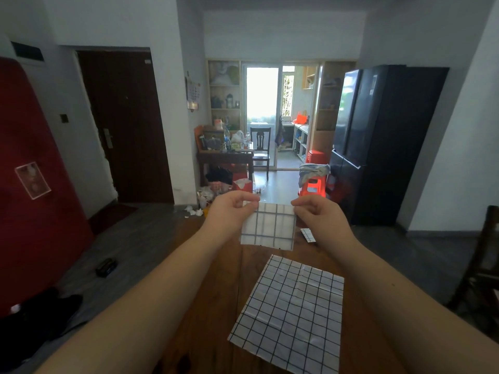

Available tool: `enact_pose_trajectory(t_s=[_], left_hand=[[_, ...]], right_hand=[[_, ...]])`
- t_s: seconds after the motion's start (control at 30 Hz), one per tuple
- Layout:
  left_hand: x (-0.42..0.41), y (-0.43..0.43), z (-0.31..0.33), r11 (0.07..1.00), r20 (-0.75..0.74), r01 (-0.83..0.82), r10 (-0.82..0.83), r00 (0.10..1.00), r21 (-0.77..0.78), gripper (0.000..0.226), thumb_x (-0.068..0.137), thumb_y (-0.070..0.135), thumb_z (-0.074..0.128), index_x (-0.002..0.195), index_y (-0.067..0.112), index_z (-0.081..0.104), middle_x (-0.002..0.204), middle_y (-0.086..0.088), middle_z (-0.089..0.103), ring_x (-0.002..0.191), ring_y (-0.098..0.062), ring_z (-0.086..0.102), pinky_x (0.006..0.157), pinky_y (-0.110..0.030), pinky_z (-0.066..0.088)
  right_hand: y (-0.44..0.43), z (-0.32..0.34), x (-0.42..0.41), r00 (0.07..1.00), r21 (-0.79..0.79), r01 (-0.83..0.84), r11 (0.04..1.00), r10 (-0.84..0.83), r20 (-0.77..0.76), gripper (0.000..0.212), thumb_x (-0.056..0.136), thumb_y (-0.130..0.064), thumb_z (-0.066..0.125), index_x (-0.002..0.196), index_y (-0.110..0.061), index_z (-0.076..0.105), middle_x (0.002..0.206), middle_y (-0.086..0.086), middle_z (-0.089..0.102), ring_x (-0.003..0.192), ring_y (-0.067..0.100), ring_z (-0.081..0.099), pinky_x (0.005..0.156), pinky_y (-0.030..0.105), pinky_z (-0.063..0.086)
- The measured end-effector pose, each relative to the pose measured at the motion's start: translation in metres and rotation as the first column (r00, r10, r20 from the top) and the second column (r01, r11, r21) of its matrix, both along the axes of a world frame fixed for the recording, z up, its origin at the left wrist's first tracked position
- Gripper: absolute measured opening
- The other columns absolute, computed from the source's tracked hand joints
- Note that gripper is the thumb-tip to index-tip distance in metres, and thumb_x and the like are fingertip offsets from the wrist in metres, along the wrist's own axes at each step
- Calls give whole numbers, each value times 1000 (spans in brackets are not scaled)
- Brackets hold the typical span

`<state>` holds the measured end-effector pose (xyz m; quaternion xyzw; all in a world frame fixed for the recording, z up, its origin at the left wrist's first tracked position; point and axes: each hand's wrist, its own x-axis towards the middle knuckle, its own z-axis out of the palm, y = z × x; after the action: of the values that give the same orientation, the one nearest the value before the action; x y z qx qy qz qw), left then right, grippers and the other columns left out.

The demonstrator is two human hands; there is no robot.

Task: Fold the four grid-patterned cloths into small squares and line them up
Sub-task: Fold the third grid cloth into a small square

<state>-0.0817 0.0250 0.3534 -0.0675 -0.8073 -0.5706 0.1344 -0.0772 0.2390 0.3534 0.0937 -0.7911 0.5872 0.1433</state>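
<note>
A folded white cloth with a dark grid (267, 228) hangs in the air above the wooden table (213, 319). My left hand (232, 209) pinches its top left corner and my right hand (316, 211) pinches its top right corner. A larger grid cloth (291, 311) lies spread flat on the table nearer to me. A small folded grid cloth (308, 235) lies on the table just under my right hand, partly hidden by it.
A dark chair (483, 265) stands at the table's right side. On the floor to the left lie a small dark object (106, 267) and black items (40, 314). A black fridge (378, 141) and a red stool (312, 188) stand beyond the table.
</note>
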Motion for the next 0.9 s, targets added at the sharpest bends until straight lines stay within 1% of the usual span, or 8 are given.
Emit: enact_pose_trajectory(t_s=[0.1,0.17,0.33,0.53,0.6,0.67,0.77,0.9], left_hand=[[-2,0,-2,994,-7,-37,37,999,-105,14,95,27,69,108,30,74,99,18,66,101,-4,63,77,-21,54],[-5,0,-5,984,2,-65,66,998,-166,19,94,29,69,112,27,74,99,15,66,97,-4,63,73,-19,53],[-10,-3,-9,962,28,-93,104,994,-257,18,93,32,70,109,27,76,100,12,72,96,-7,66,88,-35,59],[-9,-6,-7,923,14,-100,113,993,-371,12,94,33,69,103,30,77,97,14,67,97,-7,61,85,-31,56],[-9,-8,-4,911,-15,-82,84,996,-404,8,94,31,69,99,30,75,100,14,64,96,-4,59,76,-19,48],[-6,-9,1,909,0,-29,32,1000,-417,8,96,28,68,101,26,74,100,17,62,94,0,56,68,-11,37],[-4,-10,6,907,40,85,-75,996,-411,13,96,31,67,106,29,74,102,19,67,100,1,60,74,-14,42],[1,-1,12,873,61,154,-141,988,-462,21,97,37,65,111,27,77,96,16,72,90,3,63,72,-16,47]], right_hand=[[-1,1,-1,998,63,54,997,-51,-40,12,94,-7,63,102,-9,73,84,-9,71,73,3,67,63,6,50],[0,2,-1,995,135,85,987,-77,-61,11,96,-10,62,101,-15,71,83,-16,65,74,-1,62,59,2,45],[-1,-2,-8,991,313,126,941,-103,-89,10,97,-17,61,98,-22,69,86,-15,63,81,0,58,63,9,36],[-5,-10,-16,988,392,133,910,-90,-126,12,97,-17,58,92,-25,65,96,-5,64,85,6,56,73,21,42],[-7,-10,-16,989,398,121,909,-75,-127,11,98,-18,56,92,-23,63,99,-3,62,90,10,56,77,26,44],[-9,-10,-15,992,389,91,917,-49,-117,12,99,-18,52,94,-20,62,95,-5,63,89,10,56,72,20,41],[-12,-8,-14,993,379,51,924,-8,-114,11,97,-18,55,92,-19,65,91,-5,67,85,8,59,67,14,39],[-17,-6,-13,993,378,9,926,36,-113,10,95,-21,60,94,-20,70,93,-9,70,89,4,63,71,14,42]])
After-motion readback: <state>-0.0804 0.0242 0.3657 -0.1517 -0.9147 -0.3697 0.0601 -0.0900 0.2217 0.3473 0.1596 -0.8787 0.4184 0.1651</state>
